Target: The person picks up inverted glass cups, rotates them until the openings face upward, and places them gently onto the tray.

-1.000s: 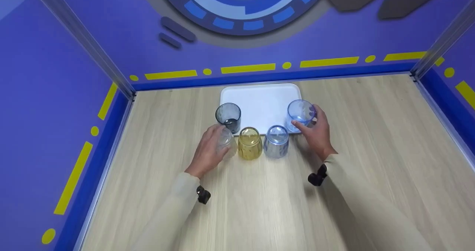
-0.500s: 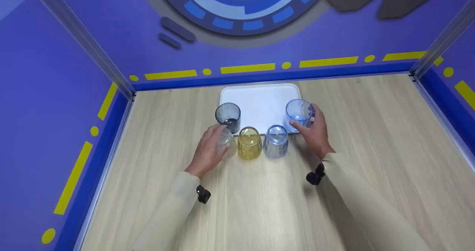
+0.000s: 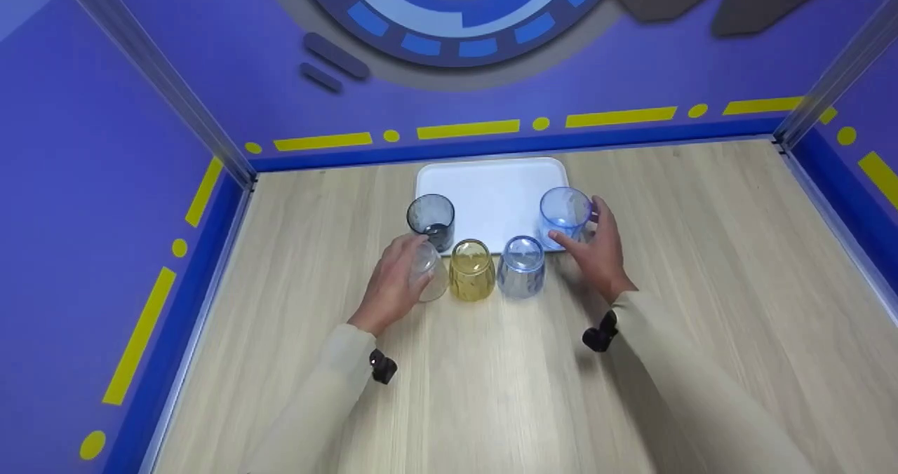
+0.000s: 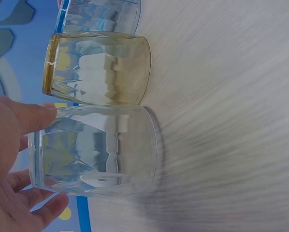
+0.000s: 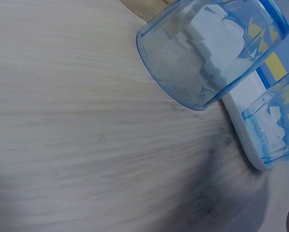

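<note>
My left hand (image 3: 388,281) grips a clear drinking glass (image 3: 433,281) that stands upside down on the table. Thumb and fingers lie on either side of its raised base in the left wrist view. An upright blue glass (image 3: 563,211) is held by my right hand (image 3: 602,255), over the right front corner of a white tray (image 3: 494,186). Between the hands stand two more upside-down glasses, one amber (image 3: 472,271) and one pale blue (image 3: 521,267). At the tray's left front corner a smoky grey glass (image 3: 431,214) sits upright. Only fingertips of the right hand show in the right wrist view.
The wooden table (image 3: 477,390) is enclosed by blue-purple panels (image 3: 617,81) at the back and sides. The tray lies close to the back panel. A small black wrist camera (image 3: 383,367) sits at the left cuff and another wrist camera (image 3: 600,332) at the right.
My right hand and the blue glass have shifted very slightly left over the tray corner. The left hand and the other glasses have stayed in place.
</note>
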